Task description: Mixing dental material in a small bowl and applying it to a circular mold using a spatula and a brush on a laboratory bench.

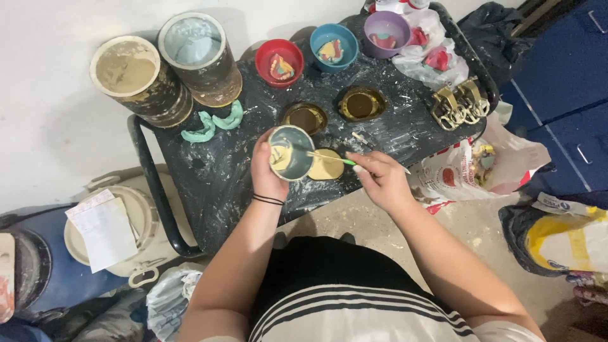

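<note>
Black splattered table (215, 183) sits under both hands, its dark tube frame curving past the left forearm. Two big cylindrical tubs stand well up-left of the left hand: tan-filled tub (136, 76) and grey-filled tub (197, 54), touching each other. White lidded bucket (120, 228) with a paper sheet on it is on the floor, left of the left elbow. Plastic bags (487, 168) lie right of the right hand.

Three small bowls in a row, well above the hands: red bowl (278, 62), blue bowl (334, 45), purple bowl (386, 31), each with a pink-and-pale piece inside. Two brass rings (332, 111) lie between bowls and hands. Brass clamps (459, 104) are up-right of the right hand. Two green curved pieces (215, 123) lie just below the tubs, left of the left hand.

Left hand (266, 174) is wrapped around a small grey cup (291, 152), fingers closed on its side, cup lifted and tilted toward the person, cream paste inside. A round cream disc (326, 166) lies just right of the cup, between the hands. Right hand (380, 180) pinches a thin green-handled spatula (329, 158), tip inside the cup. Black band (268, 200) on left wrist.
</note>
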